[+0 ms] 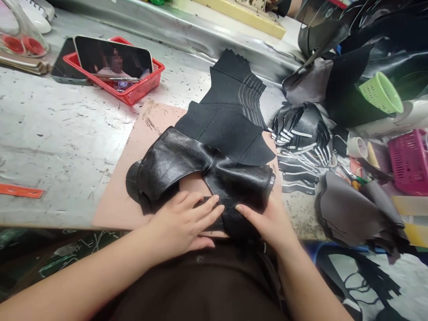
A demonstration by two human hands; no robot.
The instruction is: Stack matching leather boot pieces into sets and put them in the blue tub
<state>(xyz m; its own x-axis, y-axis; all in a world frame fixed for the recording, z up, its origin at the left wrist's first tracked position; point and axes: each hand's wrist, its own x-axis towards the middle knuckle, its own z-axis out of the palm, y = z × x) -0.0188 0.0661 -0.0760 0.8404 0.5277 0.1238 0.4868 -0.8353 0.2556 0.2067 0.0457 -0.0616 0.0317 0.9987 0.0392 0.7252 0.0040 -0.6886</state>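
A glossy black leather piece (174,156) lies curved and partly folded at the front of the pinkish board (117,196). My left hand (190,218) rests on its near part, fingers apart and pointing right, beside an opening that shows the board. My right hand (267,218) grips the right side of the leather piece, thumb on top near my left fingertips, the other fingers hidden beneath. Small white marks show on the piece's right edge. Just beyond it, flat matte black pieces (230,120) overlap in a stack.
A red basket (143,91) holding a phone (113,58) stands at the back left. Black strips with white ends (301,138), grey pieces (351,214), a green basket (381,93) and a magenta basket (409,162) crowd the right. An orange strip (20,191) lies far left.
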